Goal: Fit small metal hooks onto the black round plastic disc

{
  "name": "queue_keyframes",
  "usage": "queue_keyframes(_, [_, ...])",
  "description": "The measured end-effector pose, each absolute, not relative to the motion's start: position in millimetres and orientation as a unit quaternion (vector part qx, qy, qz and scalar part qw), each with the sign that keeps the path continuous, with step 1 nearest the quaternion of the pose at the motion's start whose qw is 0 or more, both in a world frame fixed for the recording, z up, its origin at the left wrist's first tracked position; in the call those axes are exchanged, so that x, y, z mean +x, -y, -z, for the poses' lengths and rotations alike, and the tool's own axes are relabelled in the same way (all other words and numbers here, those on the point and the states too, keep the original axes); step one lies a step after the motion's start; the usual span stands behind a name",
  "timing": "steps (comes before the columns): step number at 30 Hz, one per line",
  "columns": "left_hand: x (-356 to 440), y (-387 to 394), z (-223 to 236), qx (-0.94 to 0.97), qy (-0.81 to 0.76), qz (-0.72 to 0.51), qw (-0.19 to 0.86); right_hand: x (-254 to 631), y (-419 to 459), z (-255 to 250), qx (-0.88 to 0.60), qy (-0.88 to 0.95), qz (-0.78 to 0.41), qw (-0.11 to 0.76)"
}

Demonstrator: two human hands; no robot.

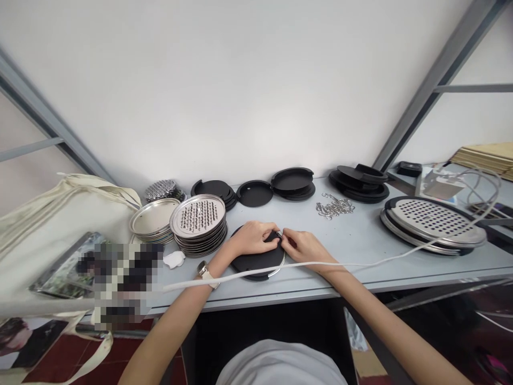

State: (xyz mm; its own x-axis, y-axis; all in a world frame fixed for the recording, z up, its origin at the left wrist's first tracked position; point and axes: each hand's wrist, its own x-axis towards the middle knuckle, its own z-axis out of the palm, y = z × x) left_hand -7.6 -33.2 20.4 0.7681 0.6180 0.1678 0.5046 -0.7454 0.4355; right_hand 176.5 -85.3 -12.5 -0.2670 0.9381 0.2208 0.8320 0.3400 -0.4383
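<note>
A black round plate (256,262) with a shiny metal rim along its right side lies on the table in front of me. My left hand (256,239) rests over its upper part, with thumb and fingers closed near the right edge. Just across from it, my right hand (302,246) pinches a small metal clip (279,234) at that same edge. The fingertips of both hands nearly meet there and partly hide the clip. On my left wrist is a watch (203,269).
Stacked grater discs (200,216) and plain metal discs (154,216) stand left; black plates (292,182) line the wall. Metal wire clips (334,206) lie right of centre, before assembled graters (435,222). A white cable (320,263) crosses in front of my arms.
</note>
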Motion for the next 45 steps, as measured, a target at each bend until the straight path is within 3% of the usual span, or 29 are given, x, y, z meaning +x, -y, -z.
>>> queue_keyframes(27, [-7.8,29.9,-15.0,0.911,-0.296,-0.171,0.231,176.6,85.8,12.1,-0.564,0.777,-0.11,0.257])
queue_keyframes(40, [-6.6,33.8,-17.3,0.924,-0.311,-0.162,0.155,179.2,83.3,16.1,-0.557,0.799,-0.089,0.207])
queue_keyframes(45, [-6.9,34.3,-16.8,0.927,-0.301,-0.16,0.154,178.6,83.0,17.0,-0.561,0.791,-0.092,0.227])
